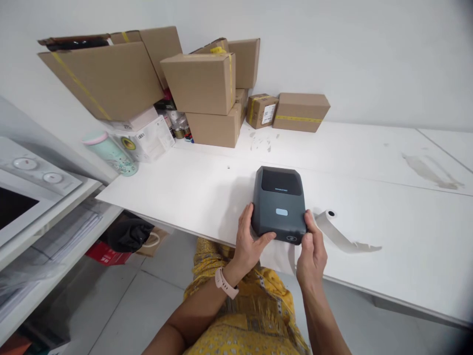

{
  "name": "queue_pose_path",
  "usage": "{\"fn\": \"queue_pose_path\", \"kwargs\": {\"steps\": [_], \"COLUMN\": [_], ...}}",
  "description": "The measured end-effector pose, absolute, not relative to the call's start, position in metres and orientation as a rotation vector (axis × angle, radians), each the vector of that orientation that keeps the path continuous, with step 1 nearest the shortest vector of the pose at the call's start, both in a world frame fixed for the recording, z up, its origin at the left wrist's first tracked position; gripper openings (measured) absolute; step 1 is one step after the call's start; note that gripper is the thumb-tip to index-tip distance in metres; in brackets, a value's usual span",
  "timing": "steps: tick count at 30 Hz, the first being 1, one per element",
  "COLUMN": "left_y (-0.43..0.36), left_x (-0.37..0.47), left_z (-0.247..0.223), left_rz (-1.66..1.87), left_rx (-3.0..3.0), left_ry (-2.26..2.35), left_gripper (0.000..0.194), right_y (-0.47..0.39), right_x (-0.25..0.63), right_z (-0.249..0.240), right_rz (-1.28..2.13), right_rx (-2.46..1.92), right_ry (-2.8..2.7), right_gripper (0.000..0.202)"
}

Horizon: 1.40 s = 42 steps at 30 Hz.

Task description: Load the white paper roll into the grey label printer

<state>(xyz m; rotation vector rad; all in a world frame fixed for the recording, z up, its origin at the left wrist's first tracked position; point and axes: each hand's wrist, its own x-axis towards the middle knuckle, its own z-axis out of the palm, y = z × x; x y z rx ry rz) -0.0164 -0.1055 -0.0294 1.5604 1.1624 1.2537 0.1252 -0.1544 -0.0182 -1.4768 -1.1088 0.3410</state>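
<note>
Dark boxy device point(280, 202) in both hands — long axis roughly 12-to-6
left hand point(250, 244) grips its 7–8 o'clock corner, right hand point(312, 252) its 4–5 — equally near

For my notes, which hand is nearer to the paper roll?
Right. The right hand is close beside the paper roll; the left hand is farther left, across the dark device.

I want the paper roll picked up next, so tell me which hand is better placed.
Probably the right hand: it holds the side of the printer nearest the paper roll. The left hand holds the opposite side, with the printer in between.
</note>
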Motion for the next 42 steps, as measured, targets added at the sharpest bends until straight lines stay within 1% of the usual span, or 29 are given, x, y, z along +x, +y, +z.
{"fn": "queue_pose_path", "kwargs": {"steps": [3, 5, 7, 9, 11, 15, 17, 23, 27, 32, 35, 39, 42], "left_y": [-0.105, -0.105, -0.105, -0.106, -0.106, -0.108, -0.108, -0.108, -0.109, -0.110, -0.110, -0.111, -0.110], "left_x": [-0.019, -0.022, -0.026, -0.028, -0.027, -0.016, -0.010, 0.000, 0.000, -0.001, -0.003, -0.005, -0.007], "left_z": [-0.026, -0.024, -0.022, -0.023, -0.027, -0.039, -0.043, -0.050, -0.047, -0.043, -0.045, -0.053, -0.059], "left_rz": [1.216, 1.193, 1.182, 1.164, 1.146, 1.245, 1.304, 1.388, 1.392, 1.380, 1.398, 1.379, 1.355], "left_rx": [1.553, 1.548, 1.538, 1.490, 1.390, 1.256, 1.236, 1.224, 1.235, 1.239, 1.260, 1.309, 1.298], "left_ry": [1.160, 1.150, 1.121, 1.072, 0.995, 0.855, 0.840, 0.842, 0.860, 0.874, 0.857, 0.923, 0.931], "left_gripper": [0.080, 0.078, 0.079, 0.082, 0.086, 0.087, 0.086, 0.085, 0.084, 0.080, 0.074, 0.069, 0.067], "right_y": [-0.153, -0.152, -0.151, -0.147, -0.141, -0.134, -0.134, -0.133, -0.132, -0.130, -0.129, -0.127, -0.126], "right_x": [0.105, 0.091, 0.085, 0.092, 0.108, 0.132, 0.131, 0.120, 0.119, 0.117, 0.119, 0.123, 0.129], "right_z": [-0.005, 0.006, 0.014, 0.015, 0.007, -0.026, -0.042, -0.068, -0.076, -0.069, -0.066, -0.081, -0.093], "right_rz": [0.325, 0.323, 0.246, 0.126, 0.108, 0.519, 0.626, 0.517, 0.425, 0.440, 0.463, 0.471, 0.532], "right_rx": [-1.342, -1.211, -1.151, -1.183, -1.241, -1.327, -1.333, -1.359, -1.379, -1.413, -1.477, -1.575, -1.522], "right_ry": [-1.453, -1.515, -1.325, -1.039, -0.825, -0.659, -0.664, -0.708, -0.735, -0.655, -0.576, -0.536, -0.510], "right_gripper": [0.049, 0.047, 0.044, 0.041, 0.042, 0.054, 0.058, 0.062, 0.058, 0.056, 0.054, 0.053, 0.059]}}
